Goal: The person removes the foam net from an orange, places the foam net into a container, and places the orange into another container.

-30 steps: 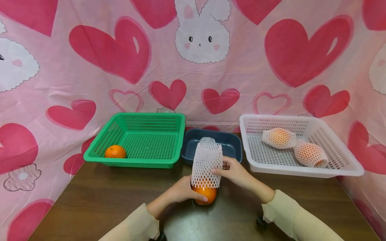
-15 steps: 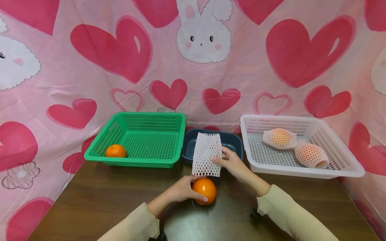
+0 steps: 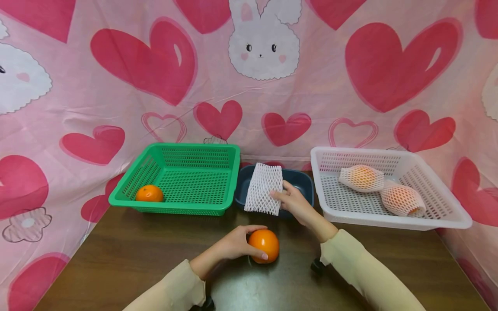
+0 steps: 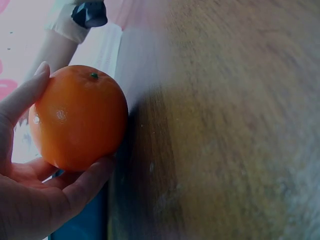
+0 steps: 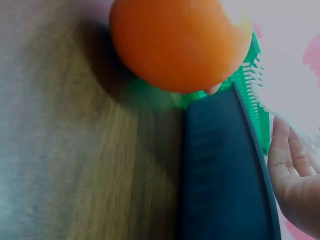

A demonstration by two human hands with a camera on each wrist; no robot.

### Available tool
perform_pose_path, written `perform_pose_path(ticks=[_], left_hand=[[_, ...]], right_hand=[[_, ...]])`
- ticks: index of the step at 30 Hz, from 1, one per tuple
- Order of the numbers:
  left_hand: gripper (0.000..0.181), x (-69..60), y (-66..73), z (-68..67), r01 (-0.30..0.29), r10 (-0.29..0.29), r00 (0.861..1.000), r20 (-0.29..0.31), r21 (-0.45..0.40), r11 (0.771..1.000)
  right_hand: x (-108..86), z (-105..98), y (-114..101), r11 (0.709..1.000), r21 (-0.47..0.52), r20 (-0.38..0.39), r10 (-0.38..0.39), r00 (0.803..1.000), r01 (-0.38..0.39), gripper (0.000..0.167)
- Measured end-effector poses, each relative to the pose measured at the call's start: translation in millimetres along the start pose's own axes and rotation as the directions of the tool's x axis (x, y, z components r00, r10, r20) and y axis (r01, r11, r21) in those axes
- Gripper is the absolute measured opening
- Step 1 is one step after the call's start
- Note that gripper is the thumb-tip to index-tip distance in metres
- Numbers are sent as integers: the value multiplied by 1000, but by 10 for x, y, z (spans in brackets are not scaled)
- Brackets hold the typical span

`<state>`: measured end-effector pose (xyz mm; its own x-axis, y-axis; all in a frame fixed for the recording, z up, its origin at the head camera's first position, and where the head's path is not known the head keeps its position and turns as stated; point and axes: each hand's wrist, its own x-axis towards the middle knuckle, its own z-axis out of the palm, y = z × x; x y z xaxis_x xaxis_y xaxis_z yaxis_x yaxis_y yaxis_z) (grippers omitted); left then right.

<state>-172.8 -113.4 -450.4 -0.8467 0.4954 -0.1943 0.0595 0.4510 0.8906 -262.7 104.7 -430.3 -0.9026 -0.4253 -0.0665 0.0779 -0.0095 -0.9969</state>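
My left hand (image 3: 238,244) holds a bare orange (image 3: 266,246) at the front middle of the table, thumb on the near side and fingers behind. In the left wrist view the same orange (image 4: 80,117) shows a small green stem spot, with the thumb and fingers curled about it. Above the dark blue basin (image 3: 297,183), my right hand (image 3: 293,201) pinches a white foam net sleeve (image 3: 264,188) by its right side. Nothing shows inside the sleeve, and it is apart from the orange. In the right wrist view the sleeve is washed out and partly cut off.
A green basket (image 3: 175,209) at the back left holds one orange (image 3: 149,193). On the right, a white basket (image 3: 383,221) contains two fruits in foam nets, one net-covered fruit (image 3: 362,178) behind the other. A pink heart-patterned cloth (image 3: 272,99) hangs behind the brown table (image 3: 155,259).
The foam net has come off the orange; my right hand has lifted it away, back toward the basin. My left hand keeps its hold on the orange in the same spot.
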Motion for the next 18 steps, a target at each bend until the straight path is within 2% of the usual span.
perform_pose_path(ticks=[6, 12, 18], left_hand=[[67, 1, -11, 2, -16, 16, 1000, -13, -1, 1000], [67, -15, -19, 4, -6, 6, 1000, -18, -19, 1000], [68, -20, -6, 12, -9, 9, 1000, -21, -4, 1000]], right_hand=[[147, 2, -4, 999, 14, -54, 39, 998, -38, 52], [245, 17, -10, 997, 12, -67, 72, 995, -71, 49], [365, 12, -10, 998, -16, -69, 59, 996, -60, 50]])
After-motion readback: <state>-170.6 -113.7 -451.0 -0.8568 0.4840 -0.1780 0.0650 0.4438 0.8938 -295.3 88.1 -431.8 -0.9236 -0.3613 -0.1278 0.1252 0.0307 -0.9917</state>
